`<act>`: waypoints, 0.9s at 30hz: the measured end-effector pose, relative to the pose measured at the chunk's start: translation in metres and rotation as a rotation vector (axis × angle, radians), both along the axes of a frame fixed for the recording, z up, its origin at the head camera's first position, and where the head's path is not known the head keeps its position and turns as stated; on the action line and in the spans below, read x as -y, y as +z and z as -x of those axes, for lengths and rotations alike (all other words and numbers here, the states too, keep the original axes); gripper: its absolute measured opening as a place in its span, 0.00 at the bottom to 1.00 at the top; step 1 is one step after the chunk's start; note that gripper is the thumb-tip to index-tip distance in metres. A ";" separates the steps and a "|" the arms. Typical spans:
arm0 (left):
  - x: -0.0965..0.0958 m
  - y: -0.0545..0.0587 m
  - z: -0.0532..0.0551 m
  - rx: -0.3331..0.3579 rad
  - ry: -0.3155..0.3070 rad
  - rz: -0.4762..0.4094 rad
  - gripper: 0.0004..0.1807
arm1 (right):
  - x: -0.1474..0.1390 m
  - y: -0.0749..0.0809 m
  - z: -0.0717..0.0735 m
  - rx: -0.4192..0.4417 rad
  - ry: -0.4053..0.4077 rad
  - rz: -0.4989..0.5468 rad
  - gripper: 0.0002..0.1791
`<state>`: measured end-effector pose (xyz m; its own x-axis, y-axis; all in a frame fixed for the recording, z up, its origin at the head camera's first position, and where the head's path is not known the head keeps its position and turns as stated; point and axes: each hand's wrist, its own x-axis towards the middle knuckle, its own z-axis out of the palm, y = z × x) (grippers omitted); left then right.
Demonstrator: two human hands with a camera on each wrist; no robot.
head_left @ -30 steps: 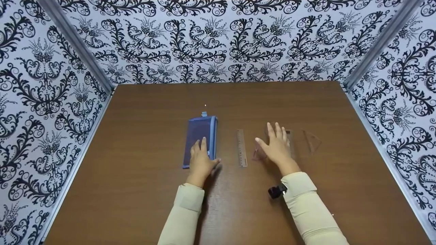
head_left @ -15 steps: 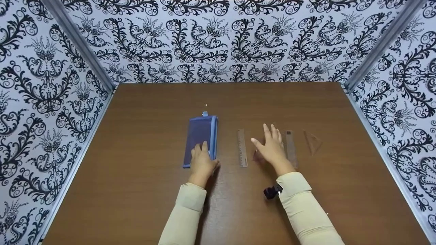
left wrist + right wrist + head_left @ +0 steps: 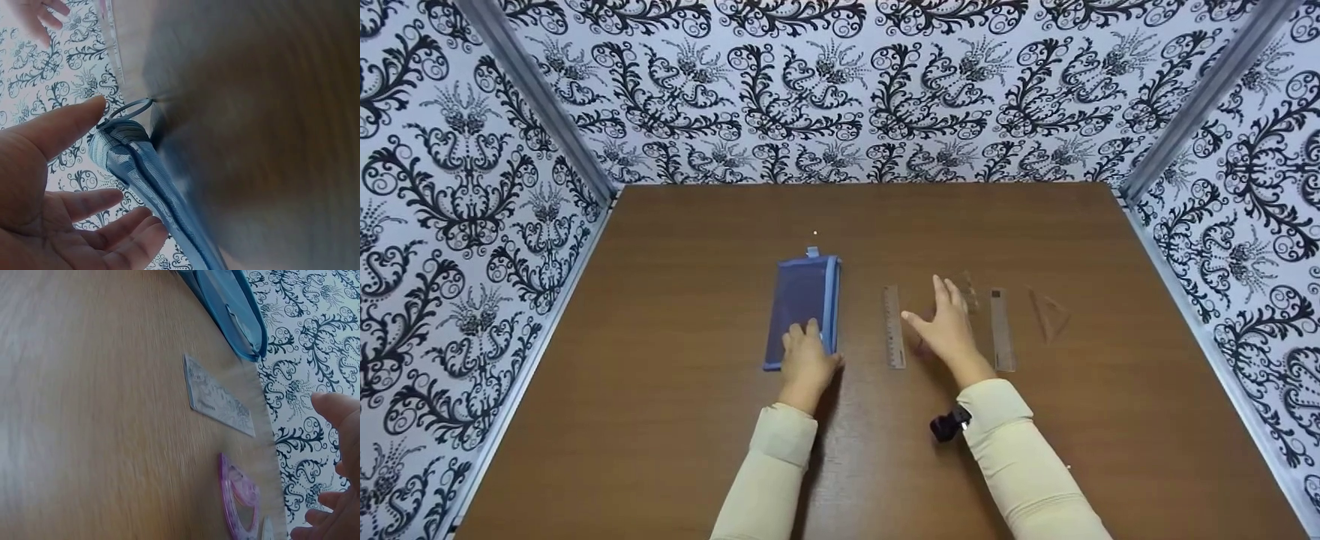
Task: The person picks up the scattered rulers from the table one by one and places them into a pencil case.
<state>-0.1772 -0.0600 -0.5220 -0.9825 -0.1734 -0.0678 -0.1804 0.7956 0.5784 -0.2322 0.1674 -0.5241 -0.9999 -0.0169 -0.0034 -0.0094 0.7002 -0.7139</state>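
Observation:
My left hand [image 3: 808,364] lies over the near end of a blue zipped pouch [image 3: 795,300], fingers on its top side and thumb by its right edge. In the left wrist view, thumb and fingers are spread apart around the pouch's zip end [image 3: 126,146]; contact is hard to tell. My right hand [image 3: 949,330] hovers with fingers extended and nothing in them. Partly hidden under it is a pink protractor [image 3: 239,500]. Left of that hand lies a clear ruler [image 3: 893,330]; to its right lies a second clear ruler [image 3: 1003,330].
A clear set square [image 3: 1048,316] lies farthest right. Another clear piece [image 3: 971,291], partly covered, sits just beyond the right hand. All rest on a brown wooden table [image 3: 660,435] bounded by patterned walls [image 3: 840,90].
My right hand has moved left and slightly down, uncovering the second ruler and the clear piece beyond it. My left hand has drawn back slightly along the pouch, which stays about where it was.

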 end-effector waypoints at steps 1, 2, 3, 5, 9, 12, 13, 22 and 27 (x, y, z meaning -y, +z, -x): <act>0.000 0.000 0.000 -0.006 0.001 0.004 0.42 | 0.001 0.000 0.000 0.000 0.001 0.010 0.51; 0.000 -0.001 0.000 -0.013 0.002 0.006 0.42 | 0.003 0.000 0.000 0.005 0.003 0.019 0.51; 0.000 -0.001 0.000 -0.019 0.004 0.011 0.41 | 0.004 0.000 0.000 0.009 0.002 0.029 0.51; -0.001 -0.002 0.000 -0.030 0.008 0.017 0.41 | 0.007 -0.001 0.000 0.017 -0.004 0.046 0.51; -0.001 -0.003 0.001 -0.036 0.014 0.024 0.40 | 0.013 -0.002 0.003 0.019 -0.022 0.081 0.50; -0.001 -0.003 0.001 -0.035 0.018 0.031 0.39 | 0.017 -0.003 0.004 0.023 -0.028 0.103 0.49; -0.001 -0.004 0.001 -0.034 0.021 0.033 0.38 | 0.018 -0.003 0.004 0.026 -0.028 0.111 0.48; -0.002 -0.004 0.000 -0.041 0.029 0.047 0.34 | 0.026 -0.003 0.003 0.039 -0.030 0.152 0.46; -0.003 -0.006 -0.001 -0.034 0.033 0.050 0.31 | 0.030 -0.004 0.003 0.052 -0.024 0.146 0.45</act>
<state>-0.1760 -0.0571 -0.5277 -0.9778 -0.2082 -0.0250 -0.1880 0.8173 0.5447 -0.2354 0.1376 -0.5279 -0.9985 0.0024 -0.0541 0.0452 0.5882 -0.8075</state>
